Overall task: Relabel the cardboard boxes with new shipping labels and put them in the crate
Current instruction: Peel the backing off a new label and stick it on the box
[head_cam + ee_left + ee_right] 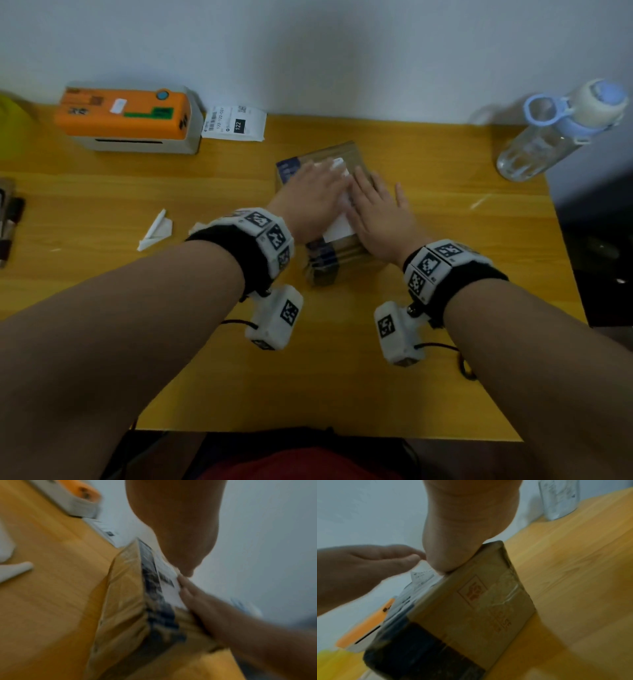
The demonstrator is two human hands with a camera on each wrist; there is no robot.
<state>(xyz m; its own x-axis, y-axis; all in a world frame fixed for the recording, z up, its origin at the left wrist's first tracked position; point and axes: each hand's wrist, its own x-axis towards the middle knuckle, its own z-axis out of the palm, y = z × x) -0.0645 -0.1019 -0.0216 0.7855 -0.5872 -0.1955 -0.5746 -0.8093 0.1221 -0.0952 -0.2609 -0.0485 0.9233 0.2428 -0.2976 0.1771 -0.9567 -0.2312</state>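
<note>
A taped cardboard box [346,255] with dark blue bands stands in the middle of the yellow table [308,377]. A white shipping label [339,224] lies on its top. My left hand [313,192] lies flat on the left half of the label, fingers straight. My right hand [375,205] lies flat on the right half beside it. In the left wrist view the label [171,593] shows between both hands on the box [123,601]. The right wrist view shows the box side [479,608] with a red logo. No crate is in view.
An orange and white label printer [128,118] stands at the back left, with a printed label [234,123] beside it. A folded backing paper [156,231] lies left of the box. A clear water bottle [555,130] stands at the back right, near the table's right edge.
</note>
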